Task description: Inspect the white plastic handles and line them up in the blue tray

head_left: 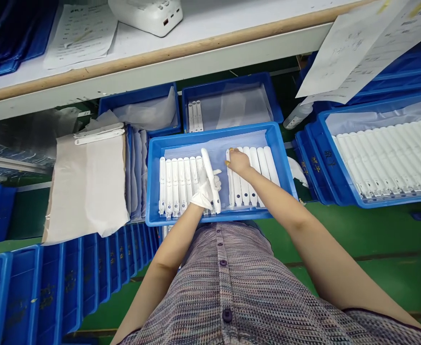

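In front of my body, a blue tray (217,221) holds two rows of long white plastic casings. My left hand (207,188), in a white glove, is closed around one white plastic casing (210,176), raised and tilted above the left row (176,184). With yellow covers on its fingertips, my right hand (239,162) pinches the upper end of the leftmost casing (231,189) in the right row. More casings (264,165) in that row lie partly beneath my right hand and wrist. A pale liner sheet shows between the rows.
Behind stands another blue tray (278,112) with a few casings. Cardboard (88,187) with casings on it lies left. Right, a stacked tray (379,203) is full of casings, beside a bottle (298,116). A shelf edge (196,55) crosses above; papers (343,62) hang from it.
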Available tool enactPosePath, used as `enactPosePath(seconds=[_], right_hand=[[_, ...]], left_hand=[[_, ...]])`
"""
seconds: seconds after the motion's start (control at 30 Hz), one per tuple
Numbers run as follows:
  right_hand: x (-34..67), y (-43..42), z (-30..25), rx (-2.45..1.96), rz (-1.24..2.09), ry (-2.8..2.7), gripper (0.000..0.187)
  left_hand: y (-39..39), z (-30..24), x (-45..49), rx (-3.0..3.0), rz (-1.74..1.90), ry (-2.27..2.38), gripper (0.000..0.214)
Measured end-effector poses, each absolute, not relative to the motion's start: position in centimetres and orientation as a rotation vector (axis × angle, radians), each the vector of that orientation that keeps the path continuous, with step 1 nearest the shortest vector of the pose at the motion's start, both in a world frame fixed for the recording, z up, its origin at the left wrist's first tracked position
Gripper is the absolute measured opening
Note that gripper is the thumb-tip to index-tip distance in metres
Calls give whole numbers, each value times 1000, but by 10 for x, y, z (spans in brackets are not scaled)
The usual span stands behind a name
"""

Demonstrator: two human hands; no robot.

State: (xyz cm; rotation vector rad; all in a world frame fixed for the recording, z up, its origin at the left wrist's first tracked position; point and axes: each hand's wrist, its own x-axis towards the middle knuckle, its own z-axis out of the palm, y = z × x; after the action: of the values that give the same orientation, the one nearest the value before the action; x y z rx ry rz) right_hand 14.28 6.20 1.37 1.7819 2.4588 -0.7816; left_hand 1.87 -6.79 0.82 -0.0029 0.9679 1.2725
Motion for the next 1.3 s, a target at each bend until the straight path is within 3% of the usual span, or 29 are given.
enactPosePath(seconds=[0.2,0.33,0.47,0.57,0.7,0.8,1.03,1.13,1.3], right_hand=[[150,50,35,1737,-918,2606,44],[147,37,67,1629,-1213,2854,51],[132,26,90,1613,-1496,2942,45],[125,14,93,1719,-1962,2698,42],[128,-18,85,1465,-2590,2204,60],[132,-47,82,1149,-2680,2052,72],[134,-70,89,1179,-3135,1585,40],[136,-71,91,1090,-3327,1286,45],[136,-78,93,1081,-3338,1084,44]], left_hand=[[-79,25,16,66,1295,1060,38],[-86,41,21,141,1318,1112,43],[-88,64,25,426,1367,1127,46],[-92,83,21,527,1416,1132,40],[-99,102,6,452,1481,1139,32],[-103,113,-4,452,1524,1191,36],[-102,123,-17,186,1574,934,39],[-105,120,-18,183,1547,905,37],[-115,122,-13,232,1505,849,45]])
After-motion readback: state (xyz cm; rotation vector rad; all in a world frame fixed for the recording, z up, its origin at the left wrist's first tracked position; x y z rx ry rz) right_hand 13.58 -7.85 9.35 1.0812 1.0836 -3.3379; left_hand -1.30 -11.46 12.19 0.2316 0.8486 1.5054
